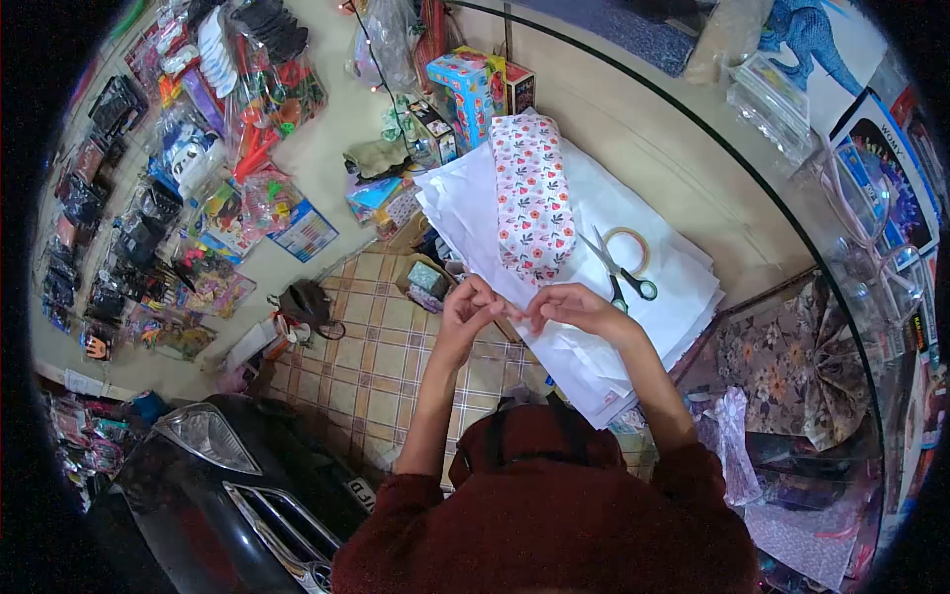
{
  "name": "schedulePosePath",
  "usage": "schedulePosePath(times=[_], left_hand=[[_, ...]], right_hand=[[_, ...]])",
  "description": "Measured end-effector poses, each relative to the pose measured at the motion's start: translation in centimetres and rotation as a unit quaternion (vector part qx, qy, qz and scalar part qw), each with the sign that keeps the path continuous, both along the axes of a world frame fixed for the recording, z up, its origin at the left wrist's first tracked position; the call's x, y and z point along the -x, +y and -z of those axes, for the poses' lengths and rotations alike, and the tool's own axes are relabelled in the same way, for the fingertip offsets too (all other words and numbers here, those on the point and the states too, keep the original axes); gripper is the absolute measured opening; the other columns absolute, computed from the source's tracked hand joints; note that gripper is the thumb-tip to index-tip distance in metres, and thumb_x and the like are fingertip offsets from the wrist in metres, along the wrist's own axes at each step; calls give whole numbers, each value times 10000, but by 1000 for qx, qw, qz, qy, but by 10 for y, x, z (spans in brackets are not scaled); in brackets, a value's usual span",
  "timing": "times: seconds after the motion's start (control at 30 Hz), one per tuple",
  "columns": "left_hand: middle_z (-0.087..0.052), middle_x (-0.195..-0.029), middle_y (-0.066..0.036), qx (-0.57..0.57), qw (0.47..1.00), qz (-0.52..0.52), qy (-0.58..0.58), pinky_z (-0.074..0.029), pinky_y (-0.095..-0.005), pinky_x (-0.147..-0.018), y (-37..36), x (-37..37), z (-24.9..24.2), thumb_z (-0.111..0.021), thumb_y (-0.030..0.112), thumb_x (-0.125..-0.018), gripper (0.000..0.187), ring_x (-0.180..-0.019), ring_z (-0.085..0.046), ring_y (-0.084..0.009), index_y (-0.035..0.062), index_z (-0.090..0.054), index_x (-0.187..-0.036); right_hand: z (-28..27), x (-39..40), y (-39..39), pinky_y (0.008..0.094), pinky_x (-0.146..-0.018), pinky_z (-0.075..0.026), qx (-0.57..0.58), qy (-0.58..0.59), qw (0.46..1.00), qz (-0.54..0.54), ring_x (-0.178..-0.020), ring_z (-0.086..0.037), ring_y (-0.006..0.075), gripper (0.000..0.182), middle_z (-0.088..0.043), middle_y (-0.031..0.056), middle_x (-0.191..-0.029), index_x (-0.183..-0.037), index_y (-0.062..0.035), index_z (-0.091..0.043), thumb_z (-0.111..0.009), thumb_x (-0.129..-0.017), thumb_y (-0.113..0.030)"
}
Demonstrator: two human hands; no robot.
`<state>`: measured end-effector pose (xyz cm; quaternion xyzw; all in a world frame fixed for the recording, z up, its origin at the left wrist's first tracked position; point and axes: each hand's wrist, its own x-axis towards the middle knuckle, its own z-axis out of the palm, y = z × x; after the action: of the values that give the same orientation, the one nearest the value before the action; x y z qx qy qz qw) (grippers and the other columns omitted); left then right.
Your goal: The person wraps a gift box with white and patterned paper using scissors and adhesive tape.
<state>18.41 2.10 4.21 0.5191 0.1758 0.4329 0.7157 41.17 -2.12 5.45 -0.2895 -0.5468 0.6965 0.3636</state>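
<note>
My left hand (469, 313) and my right hand (576, 308) are raised in front of me, fingertips almost meeting. Both have bent fingers drawn together in a pinch; whatever they pinch, if anything, is too small to make out. Beyond them, a long parcel in floral wrapping paper (534, 193) lies on a stack of white paper sheets (633, 213). To its right are scissors (621, 272) with dark green handles, blades apart, and a roll of tape (641, 247) partly under them. My right hand is nearest the scissors; neither hand touches them.
Small boxes (462, 89) stand behind the paper. Packaged goods (213, 193) hang on the left wall. A black car front (218, 495) is at lower left beside the tiled floor (356, 337). A curved glass edge (737, 158) runs along the right.
</note>
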Motion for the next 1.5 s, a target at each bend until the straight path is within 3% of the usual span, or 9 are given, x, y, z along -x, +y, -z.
schedulePosePath(times=[0.1, 0.2, 0.53, 0.7, 0.93, 1.23, 1.5], left_hand=[[-674, -846, -129, 1, 1000, -1, -7, -510, -334, -810, 7, -2, 10, -603, 45, -881, 145, -837, -667, -197, 53, -459, -876], [-679, -849, -132, -7, 1000, -25, 14, -505, -317, -784, 11, -8, 13, -611, 67, -882, 141, -834, -664, -190, 66, -470, -868], [-676, -956, -147, -62, 988, -103, 94, -502, -315, -852, 30, -20, 48, -614, 18, -882, 130, -932, -648, -181, 22, -484, -898], [-667, -1013, -173, -68, 991, -96, 59, -484, -318, -887, 35, -26, 51, -598, 33, -896, 122, -974, -638, -196, 20, -477, -898], [-647, -1045, -211, -34, 997, -61, 38, -464, -361, -919, 38, -29, 49, -560, 42, -917, 106, -1021, -615, -255, 35, -454, -919], [-655, -1041, -201, 3, 999, -46, 20, -472, -309, -880, 42, -31, 58, -550, 47, -930, 110, -968, -633, -205, 43, -441, -943], [-654, -1040, -211, 12, 999, -45, 27, -481, -317, -883, 42, -34, 57, -550, 70, -937, 124, -961, -636, -208, 46, -429, -934]], right_hand=[[-4, -4, -4, 261, -768, -480, -6, -64, 993, 96, -819, -607, 112, 206, -652, 49, -890, -1002, 18, -640, -647, -882, -150], [4, -10, -1, 237, -709, -482, 23, -65, 983, 168, -788, -609, 101, 172, -656, 50, -848, -972, 17, -661, -681, -849, -101], [4, -18, 7, 200, -531, -449, -3, -182, 929, 323, -617, -605, 69, 243, -685, 58, -734, -952, -8, -618, -758, -769, -86], [7, -17, 10, 177, -451, -423, -26, -211, 901, 379, -573, -613, 73, 321, -684, 77, -703, -969, -23, -565, -782, -740, -82], [23, -22, 19, 212, -437, -456, -13, -181, 904, 388, -535, -593, 79, 315, -657, 68, -646, -895, 7, -600, -820, -700, -104], [20, -25, 22, 219, -480, -497, -8, -186, 912, 367, -578, -631, 97, 286, -691, 107, -708, -861, 46, -651, -805, -717, -148], [24, -29, 25, 215, -504, -501, -17, -183, 912, 368, -585, -634, 95, 270, -698, 102, -722, -856, 45, -658, -798, -722, -143]])
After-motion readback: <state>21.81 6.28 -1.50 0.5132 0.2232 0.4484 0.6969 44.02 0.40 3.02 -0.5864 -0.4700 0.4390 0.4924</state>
